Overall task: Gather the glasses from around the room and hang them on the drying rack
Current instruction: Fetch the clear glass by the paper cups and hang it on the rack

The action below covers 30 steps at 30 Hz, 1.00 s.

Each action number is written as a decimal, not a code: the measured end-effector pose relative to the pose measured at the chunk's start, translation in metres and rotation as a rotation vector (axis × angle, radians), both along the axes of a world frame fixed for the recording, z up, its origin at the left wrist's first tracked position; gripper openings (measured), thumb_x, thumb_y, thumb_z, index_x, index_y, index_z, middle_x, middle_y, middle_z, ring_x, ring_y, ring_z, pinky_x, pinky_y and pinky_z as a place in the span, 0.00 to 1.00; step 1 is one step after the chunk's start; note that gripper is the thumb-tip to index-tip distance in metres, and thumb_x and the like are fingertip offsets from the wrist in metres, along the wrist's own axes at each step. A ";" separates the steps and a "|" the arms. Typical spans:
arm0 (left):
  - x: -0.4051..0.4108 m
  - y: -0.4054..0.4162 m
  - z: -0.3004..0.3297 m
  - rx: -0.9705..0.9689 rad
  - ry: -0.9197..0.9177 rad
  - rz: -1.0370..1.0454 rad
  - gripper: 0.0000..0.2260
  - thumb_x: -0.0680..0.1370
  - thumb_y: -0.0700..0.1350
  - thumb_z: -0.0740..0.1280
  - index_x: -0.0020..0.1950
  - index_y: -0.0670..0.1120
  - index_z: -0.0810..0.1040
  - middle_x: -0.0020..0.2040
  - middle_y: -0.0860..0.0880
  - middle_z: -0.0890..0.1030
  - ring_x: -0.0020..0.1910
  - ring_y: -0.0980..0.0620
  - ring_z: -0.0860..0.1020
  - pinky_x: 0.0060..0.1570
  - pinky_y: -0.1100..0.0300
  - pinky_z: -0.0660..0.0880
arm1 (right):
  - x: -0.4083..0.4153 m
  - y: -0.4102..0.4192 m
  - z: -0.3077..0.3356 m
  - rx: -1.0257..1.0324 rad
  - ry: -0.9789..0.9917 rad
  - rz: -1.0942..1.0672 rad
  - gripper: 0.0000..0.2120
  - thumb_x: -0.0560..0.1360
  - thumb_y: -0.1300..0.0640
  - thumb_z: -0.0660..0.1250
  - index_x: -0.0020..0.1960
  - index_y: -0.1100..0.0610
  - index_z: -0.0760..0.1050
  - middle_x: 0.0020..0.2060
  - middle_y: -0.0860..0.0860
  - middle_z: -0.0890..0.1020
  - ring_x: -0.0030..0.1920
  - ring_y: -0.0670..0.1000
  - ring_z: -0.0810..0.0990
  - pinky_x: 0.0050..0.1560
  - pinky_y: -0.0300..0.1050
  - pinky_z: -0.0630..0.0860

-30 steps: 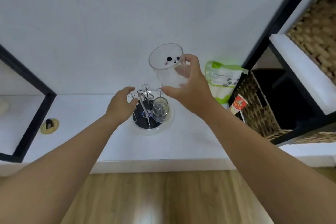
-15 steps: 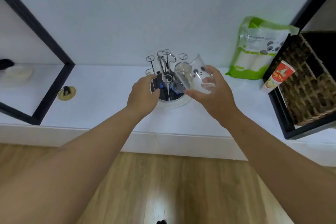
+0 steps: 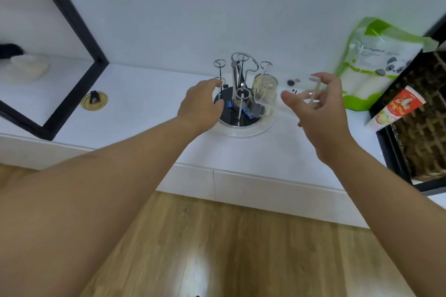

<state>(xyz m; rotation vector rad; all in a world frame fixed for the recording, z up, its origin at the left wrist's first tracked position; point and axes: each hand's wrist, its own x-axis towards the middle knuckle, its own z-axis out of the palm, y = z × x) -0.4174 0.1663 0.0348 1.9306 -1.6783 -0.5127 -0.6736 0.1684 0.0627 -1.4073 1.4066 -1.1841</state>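
Note:
The drying rack (image 3: 241,125) is a round base with upright metal prongs on the white ledge. One clear glass (image 3: 265,89) hangs upside down on a right-hand prong. My left hand (image 3: 200,103) grips the rack's left side, fingers curled around a looped prong. My right hand (image 3: 321,113) holds a second clear glass (image 3: 299,95) with small dark face marks. This glass is tilted on its side just right of the rack, its mouth toward the hanging glass. It is blurred, and I cannot tell whether it touches a prong.
A green panda-print pack (image 3: 376,60) leans on the wall at right. Beside it, a red-and-white tube (image 3: 398,108) rests against a wicker basket (image 3: 424,128) in a black frame. A black shelf frame (image 3: 72,55) and a round yellow cap (image 3: 94,101) lie left. Wooden floor lies below.
My right hand brought the glass down from above the rack to beside its right prongs and tipped it over. My left hand stayed on the rack. The view moved closer.

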 end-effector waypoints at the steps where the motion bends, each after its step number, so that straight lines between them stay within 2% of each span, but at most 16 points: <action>1: 0.001 -0.001 -0.001 -0.006 0.004 0.002 0.22 0.81 0.45 0.66 0.75 0.51 0.70 0.74 0.51 0.71 0.74 0.47 0.66 0.69 0.51 0.66 | 0.003 -0.002 0.003 -0.014 -0.004 0.007 0.29 0.64 0.37 0.79 0.61 0.34 0.71 0.53 0.54 0.79 0.45 0.49 0.76 0.49 0.54 0.78; 2: 0.003 -0.003 -0.001 -0.012 0.004 0.002 0.22 0.81 0.45 0.66 0.75 0.51 0.69 0.74 0.51 0.71 0.74 0.47 0.67 0.68 0.52 0.66 | 0.006 -0.005 0.006 -0.035 0.000 0.013 0.29 0.65 0.38 0.78 0.63 0.34 0.72 0.54 0.53 0.78 0.45 0.47 0.76 0.49 0.51 0.77; 4: 0.006 -0.008 -0.002 -0.016 0.000 -0.009 0.23 0.81 0.44 0.65 0.76 0.51 0.69 0.74 0.52 0.71 0.74 0.47 0.67 0.69 0.52 0.66 | 0.012 -0.013 0.012 -0.083 0.048 0.031 0.32 0.67 0.40 0.78 0.68 0.35 0.72 0.58 0.48 0.77 0.45 0.40 0.74 0.50 0.39 0.73; 6: 0.010 -0.014 -0.003 -0.014 -0.005 -0.029 0.23 0.81 0.44 0.64 0.77 0.50 0.68 0.75 0.51 0.71 0.74 0.48 0.67 0.70 0.52 0.66 | 0.019 -0.023 0.015 -0.135 0.182 0.044 0.34 0.69 0.42 0.78 0.73 0.35 0.70 0.59 0.47 0.77 0.47 0.36 0.74 0.50 0.30 0.69; 10: 0.014 -0.027 -0.005 -0.004 0.030 -0.023 0.22 0.83 0.41 0.60 0.78 0.49 0.67 0.77 0.51 0.69 0.75 0.49 0.66 0.70 0.57 0.62 | 0.040 -0.038 0.020 -0.195 0.439 0.087 0.40 0.70 0.44 0.78 0.78 0.36 0.65 0.53 0.45 0.72 0.46 0.25 0.70 0.48 0.19 0.63; 13: 0.016 -0.034 -0.007 0.048 0.068 -0.026 0.25 0.82 0.36 0.56 0.79 0.49 0.66 0.78 0.49 0.67 0.77 0.48 0.64 0.73 0.56 0.61 | 0.054 -0.049 0.019 -0.179 0.548 0.111 0.43 0.70 0.44 0.78 0.80 0.36 0.63 0.53 0.46 0.70 0.46 0.22 0.68 0.45 0.17 0.61; 14: 0.017 -0.036 -0.008 0.062 0.070 -0.033 0.25 0.81 0.35 0.56 0.79 0.49 0.66 0.78 0.49 0.67 0.77 0.48 0.64 0.73 0.55 0.62 | 0.058 -0.052 0.018 -0.177 0.580 0.122 0.43 0.70 0.44 0.77 0.80 0.36 0.62 0.53 0.46 0.69 0.47 0.24 0.70 0.44 0.17 0.61; 16: 0.019 -0.041 -0.008 0.079 0.048 -0.049 0.26 0.81 0.35 0.55 0.79 0.48 0.66 0.77 0.48 0.68 0.77 0.46 0.64 0.73 0.53 0.63 | 0.065 -0.057 0.014 -0.165 0.642 0.141 0.44 0.69 0.43 0.77 0.80 0.34 0.61 0.54 0.46 0.69 0.46 0.36 0.72 0.42 0.22 0.64; 19: 0.021 -0.048 -0.009 0.088 0.000 -0.062 0.25 0.81 0.35 0.54 0.78 0.47 0.67 0.76 0.46 0.71 0.75 0.45 0.66 0.71 0.52 0.64 | 0.072 -0.064 0.005 -0.151 0.707 0.172 0.43 0.70 0.42 0.76 0.80 0.33 0.60 0.54 0.45 0.68 0.49 0.44 0.72 0.42 0.32 0.65; 21: 0.022 -0.051 -0.009 0.088 -0.036 -0.066 0.24 0.81 0.35 0.55 0.77 0.46 0.70 0.73 0.45 0.74 0.72 0.43 0.69 0.68 0.52 0.67 | 0.076 -0.067 -0.001 -0.150 0.732 0.187 0.43 0.70 0.43 0.76 0.80 0.35 0.61 0.53 0.44 0.67 0.51 0.46 0.73 0.47 0.39 0.67; 25: 0.024 -0.052 -0.009 0.078 -0.119 -0.103 0.19 0.79 0.35 0.55 0.68 0.42 0.75 0.62 0.42 0.80 0.62 0.39 0.75 0.59 0.46 0.73 | 0.082 -0.071 -0.010 -0.134 0.766 0.195 0.42 0.70 0.46 0.75 0.80 0.37 0.62 0.53 0.45 0.67 0.52 0.50 0.73 0.50 0.42 0.67; 30: 0.025 -0.049 -0.010 0.037 -0.154 -0.136 0.16 0.78 0.33 0.55 0.60 0.39 0.77 0.63 0.40 0.79 0.55 0.37 0.76 0.54 0.43 0.74 | 0.091 -0.072 -0.023 -0.134 0.820 0.223 0.41 0.70 0.46 0.75 0.80 0.38 0.63 0.55 0.48 0.69 0.57 0.53 0.75 0.52 0.47 0.72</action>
